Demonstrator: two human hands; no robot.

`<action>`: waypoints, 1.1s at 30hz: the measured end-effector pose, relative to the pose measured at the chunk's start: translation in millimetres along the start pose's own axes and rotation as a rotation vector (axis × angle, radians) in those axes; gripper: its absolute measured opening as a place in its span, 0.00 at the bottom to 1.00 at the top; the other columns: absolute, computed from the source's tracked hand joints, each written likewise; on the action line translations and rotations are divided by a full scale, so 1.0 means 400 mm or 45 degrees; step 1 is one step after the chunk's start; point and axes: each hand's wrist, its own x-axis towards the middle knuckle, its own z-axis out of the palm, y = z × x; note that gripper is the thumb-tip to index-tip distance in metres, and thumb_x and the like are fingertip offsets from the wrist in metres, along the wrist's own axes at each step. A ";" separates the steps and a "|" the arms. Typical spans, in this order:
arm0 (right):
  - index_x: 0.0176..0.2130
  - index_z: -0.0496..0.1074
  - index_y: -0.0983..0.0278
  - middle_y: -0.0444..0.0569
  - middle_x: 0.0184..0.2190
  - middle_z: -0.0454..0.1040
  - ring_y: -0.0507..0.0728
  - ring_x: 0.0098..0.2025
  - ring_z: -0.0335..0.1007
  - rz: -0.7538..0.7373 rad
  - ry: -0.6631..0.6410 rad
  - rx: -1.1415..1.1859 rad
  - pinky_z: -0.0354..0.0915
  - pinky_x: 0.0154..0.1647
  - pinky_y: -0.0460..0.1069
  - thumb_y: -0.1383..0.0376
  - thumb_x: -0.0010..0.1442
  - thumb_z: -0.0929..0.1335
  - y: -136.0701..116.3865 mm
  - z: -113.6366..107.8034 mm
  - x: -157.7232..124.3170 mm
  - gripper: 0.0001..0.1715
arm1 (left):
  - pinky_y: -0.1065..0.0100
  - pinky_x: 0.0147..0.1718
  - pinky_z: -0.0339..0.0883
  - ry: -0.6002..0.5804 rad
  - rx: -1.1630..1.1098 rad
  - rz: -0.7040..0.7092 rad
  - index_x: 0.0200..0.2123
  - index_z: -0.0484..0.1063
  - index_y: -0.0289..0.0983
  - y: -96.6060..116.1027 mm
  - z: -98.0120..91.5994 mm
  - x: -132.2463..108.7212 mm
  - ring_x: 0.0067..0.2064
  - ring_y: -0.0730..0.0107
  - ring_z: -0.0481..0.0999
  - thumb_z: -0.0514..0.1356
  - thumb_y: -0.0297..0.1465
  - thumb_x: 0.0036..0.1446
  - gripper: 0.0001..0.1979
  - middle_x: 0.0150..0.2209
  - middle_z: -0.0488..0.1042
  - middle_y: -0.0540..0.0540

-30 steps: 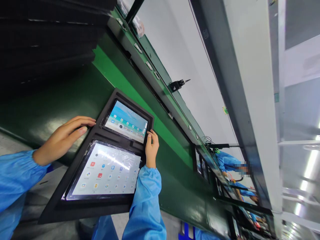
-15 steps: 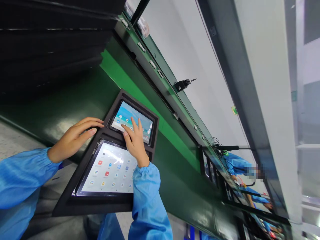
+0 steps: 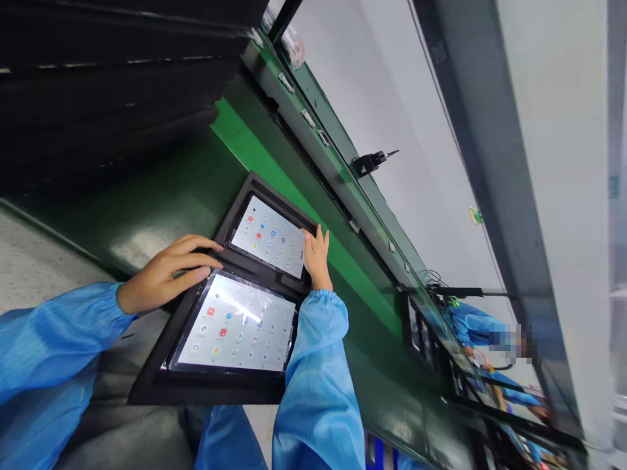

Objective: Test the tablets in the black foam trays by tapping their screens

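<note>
Two lit tablets lie in a black foam tray: the far tablet (image 3: 269, 236) and the near tablet (image 3: 238, 324). Both screens show rows of app icons on a pale background, and clear film edges the near one. My left hand (image 3: 169, 271) is open, its outstretched fingertips resting on the tray's left rim (image 3: 220, 238) between the tablets. At the far tablet's right edge is my right hand (image 3: 317, 258), open with fingers apart, touching the screen edge and the tray border. My right sleeve covers the tray's lower right side.
The tray rests on a dark green workbench (image 3: 362, 339) with a brighter green strip (image 3: 279, 173). Stacked black trays (image 3: 112, 85) stand at upper left. A black tool-like object (image 3: 369, 163) sits on the rail beyond. Co-workers in blue sleeves (image 3: 470, 323) are farther right, near more black trays.
The far tablet's screen switched from a blue home picture to app icons. My right hand slid right, off the middle of that screen to its edge. My left hand stays at the tray's rim.
</note>
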 end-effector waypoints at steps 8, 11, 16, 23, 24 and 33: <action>0.68 0.59 0.55 0.50 0.74 0.50 0.63 0.77 0.36 0.043 -0.004 -0.005 0.43 0.74 0.67 0.49 0.68 0.63 -0.036 -0.034 -0.316 0.34 | 0.53 0.63 0.59 -0.274 0.231 0.327 0.52 0.75 0.49 0.007 0.006 -0.024 0.66 0.54 0.60 0.58 0.31 0.65 0.14 0.63 0.66 0.49; 0.73 0.42 0.52 0.48 0.77 0.31 0.69 0.77 0.21 0.108 -0.133 -0.002 0.38 0.73 0.73 0.48 0.63 0.69 -0.049 -0.034 -0.440 0.51 | 0.53 0.63 0.58 -0.256 0.190 0.288 0.53 0.74 0.50 0.005 0.008 -0.024 0.66 0.56 0.60 0.57 0.31 0.66 0.15 0.63 0.66 0.50; 0.74 0.34 0.51 0.48 0.76 0.22 0.75 0.75 0.12 0.081 -0.211 -0.087 0.28 0.69 0.79 0.49 0.54 0.76 -0.086 -0.003 -0.502 0.67 | 0.54 0.63 0.56 -0.178 0.153 0.233 0.52 0.74 0.50 0.001 0.011 -0.024 0.66 0.57 0.61 0.55 0.31 0.66 0.14 0.62 0.67 0.52; 0.59 0.72 0.55 0.46 0.74 0.50 0.67 0.77 0.30 -0.056 0.192 0.030 0.44 0.72 0.71 0.56 0.68 0.65 -0.079 -0.006 -0.404 0.22 | 0.60 0.65 0.56 -0.172 0.201 0.196 0.53 0.73 0.52 -0.013 0.012 -0.022 0.66 0.62 0.61 0.55 0.31 0.67 0.15 0.63 0.66 0.53; 0.55 0.75 0.55 0.46 0.73 0.52 0.67 0.77 0.31 -0.083 0.174 -0.006 0.43 0.72 0.71 0.56 0.69 0.63 -0.078 -0.002 -0.372 0.19 | 0.60 0.65 0.56 -0.168 0.214 0.195 0.53 0.73 0.52 -0.016 0.013 -0.023 0.66 0.62 0.61 0.55 0.31 0.67 0.15 0.62 0.66 0.53; 0.61 0.71 0.53 0.42 0.76 0.40 0.72 0.77 0.20 -0.106 -0.026 -0.245 0.33 0.69 0.79 0.53 0.72 0.57 -0.089 0.051 -0.160 0.26 | 0.55 0.64 0.62 -0.026 0.256 0.101 0.51 0.76 0.54 -0.037 0.011 -0.035 0.64 0.58 0.67 0.54 0.35 0.66 0.15 0.60 0.70 0.52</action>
